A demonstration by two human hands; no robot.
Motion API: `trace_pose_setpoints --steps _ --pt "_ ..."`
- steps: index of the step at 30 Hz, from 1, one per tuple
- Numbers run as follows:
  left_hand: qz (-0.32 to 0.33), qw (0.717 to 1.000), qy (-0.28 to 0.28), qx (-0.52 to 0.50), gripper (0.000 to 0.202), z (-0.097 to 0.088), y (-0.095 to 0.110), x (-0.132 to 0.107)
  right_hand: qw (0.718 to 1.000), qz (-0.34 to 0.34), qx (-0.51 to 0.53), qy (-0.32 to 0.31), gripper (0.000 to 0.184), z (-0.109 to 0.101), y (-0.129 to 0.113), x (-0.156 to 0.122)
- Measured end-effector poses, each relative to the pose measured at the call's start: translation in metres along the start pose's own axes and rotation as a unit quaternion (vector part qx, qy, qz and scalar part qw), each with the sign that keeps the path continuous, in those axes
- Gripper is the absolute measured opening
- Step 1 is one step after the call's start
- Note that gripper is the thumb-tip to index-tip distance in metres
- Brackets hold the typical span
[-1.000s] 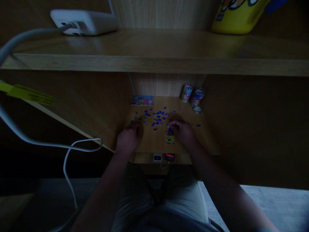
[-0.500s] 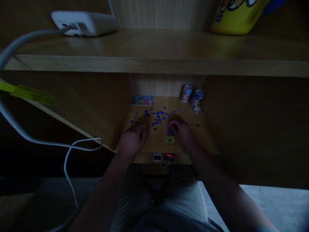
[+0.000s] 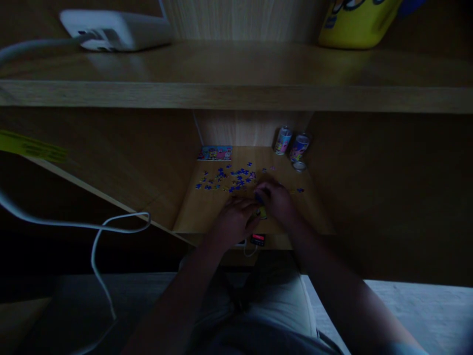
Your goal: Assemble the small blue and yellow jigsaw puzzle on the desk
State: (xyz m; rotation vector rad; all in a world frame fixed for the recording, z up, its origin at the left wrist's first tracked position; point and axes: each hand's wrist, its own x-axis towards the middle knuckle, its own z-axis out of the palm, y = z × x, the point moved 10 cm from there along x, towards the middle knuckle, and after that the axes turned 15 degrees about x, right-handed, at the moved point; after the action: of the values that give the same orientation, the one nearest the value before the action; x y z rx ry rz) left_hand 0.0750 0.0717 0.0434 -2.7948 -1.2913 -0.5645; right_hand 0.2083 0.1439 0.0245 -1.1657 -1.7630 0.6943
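Note:
Loose jigsaw puzzle pieces point(image 3: 239, 181), mostly blue, lie scattered on the wooden desk surface. Close to the front edge is a small joined patch of the puzzle point(image 3: 262, 212), yellow with a cartoon face, now partly covered by my hands. My left hand point(image 3: 236, 216) reaches over the patch's left side, fingers stretched forward and thumb apart. Bent over the patch's upper end, my right hand point(image 3: 278, 199) has thumb and fingers pinched at a dark blue puzzle piece point(image 3: 260, 196). The dim light hides the exact contact there.
A cartoon picture card point(image 3: 215, 153) lies at the back left. Two printed cans point(image 3: 283, 141) and a round metal lid point(image 3: 299, 166) are at the back right. Overhead runs a shelf point(image 3: 236, 96) with a white power strip point(image 3: 116, 30). A phone point(image 3: 257, 240) sits below the front edge.
My left hand has moved right, from beside the loose pieces to the joined patch, and its fingers have stretched out. My right hand has stayed nearly in place. The view has shifted slightly.

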Motion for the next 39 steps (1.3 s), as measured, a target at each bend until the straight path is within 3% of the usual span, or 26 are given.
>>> trace_pose_setpoints --steps 5,30,39 --pt "0.0 1.0 0.003 -0.004 0.03 -0.001 0.001 0.0 0.997 0.029 0.066 0.008 0.013 -0.005 0.006 -0.002" --pt "-0.007 1.0 0.01 -0.016 0.03 -0.001 -0.004 0.003 0.99 -0.036 -0.133 -0.029 0.02 0.012 -0.015 0.0" --pt "0.0 1.0 0.007 -0.007 0.027 -0.002 -0.002 0.003 0.993 -0.032 -0.113 -0.017 0.02 0.007 -0.017 -0.004"
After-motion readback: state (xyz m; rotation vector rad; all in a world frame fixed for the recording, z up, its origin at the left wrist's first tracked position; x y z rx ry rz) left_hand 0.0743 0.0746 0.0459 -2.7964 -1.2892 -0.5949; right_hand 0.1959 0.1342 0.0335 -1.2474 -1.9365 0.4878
